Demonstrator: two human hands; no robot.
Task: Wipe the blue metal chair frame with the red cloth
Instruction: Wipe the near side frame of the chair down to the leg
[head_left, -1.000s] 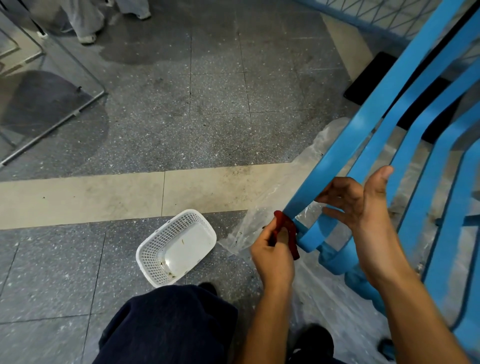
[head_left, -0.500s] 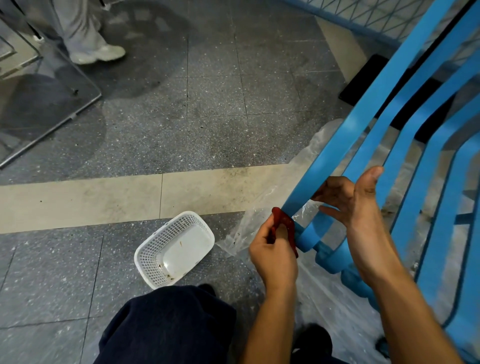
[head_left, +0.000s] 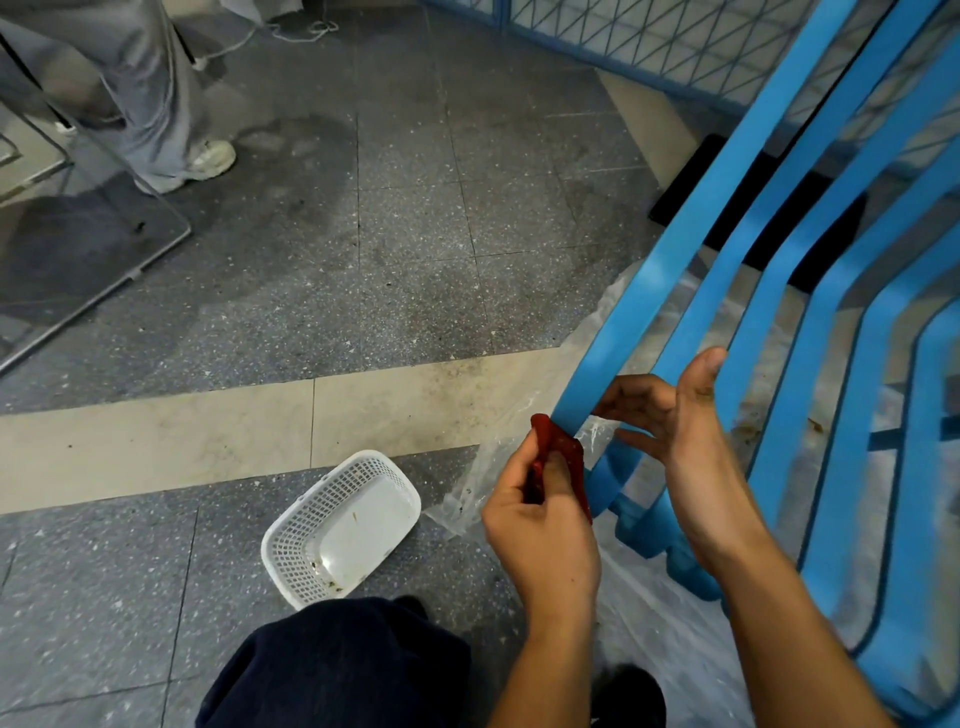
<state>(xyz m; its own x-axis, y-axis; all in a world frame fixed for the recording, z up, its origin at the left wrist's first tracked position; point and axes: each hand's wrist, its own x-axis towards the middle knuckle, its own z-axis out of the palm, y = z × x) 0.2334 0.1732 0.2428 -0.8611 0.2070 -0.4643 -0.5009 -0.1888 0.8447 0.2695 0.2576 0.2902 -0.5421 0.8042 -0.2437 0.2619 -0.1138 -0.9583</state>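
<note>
The blue metal chair frame fills the right side, its flat slats running diagonally up to the right. A small red cloth is pinched in my left hand and pressed against the lower end of the leftmost slat. My right hand reaches around that slat from the right, fingers curled behind it and thumb pointing up. The lower curved ends of the slats sit partly hidden behind my right wrist.
A white plastic basket lies on the grey tiled floor to the left of my hands. Clear plastic sheeting lies under the chair. Another person's legs stand at the upper left beside a metal frame. My dark-trousered knee is at the bottom.
The camera view has shifted slightly; the other person's feet have stepped further into view at the upper left. My hands stay at the slat's lower end, the cloth sitting a little higher on it.
</note>
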